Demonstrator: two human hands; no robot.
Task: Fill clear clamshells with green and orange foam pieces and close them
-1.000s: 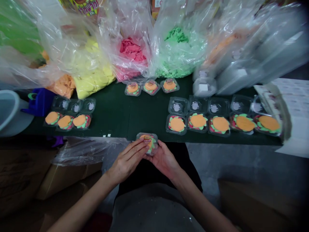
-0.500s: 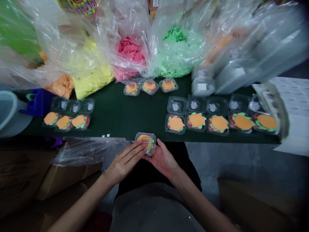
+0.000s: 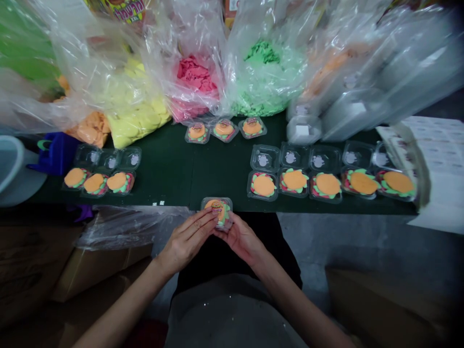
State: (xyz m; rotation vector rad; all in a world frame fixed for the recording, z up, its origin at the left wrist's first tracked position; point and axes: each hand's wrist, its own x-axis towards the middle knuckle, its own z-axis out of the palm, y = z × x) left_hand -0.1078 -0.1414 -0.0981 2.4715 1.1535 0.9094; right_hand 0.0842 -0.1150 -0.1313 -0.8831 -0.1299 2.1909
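Both hands hold one small clear plastic box [image 3: 217, 209] with an orange, green and pink burger-shaped piece inside and a sticker on its lid. My left hand [image 3: 186, 240] lays its fingers across the lid from the left. My right hand [image 3: 242, 238] cups the box from below and the right. The box hovers at the near edge of the dark green table [image 3: 170, 169].
Open boxes with orange fillings [image 3: 328, 184] line the right of the table, three more [image 3: 96, 182] sit left, three shut ones [image 3: 224, 129] at the back. Bags of yellow [image 3: 137, 116], pink [image 3: 195, 79] and green [image 3: 266, 72] pieces stand behind. Sticker sheets [image 3: 440, 159] lie far right.
The left fingers have slid slightly along the lid and the box has shifted a little to the left; both hands stay on it.
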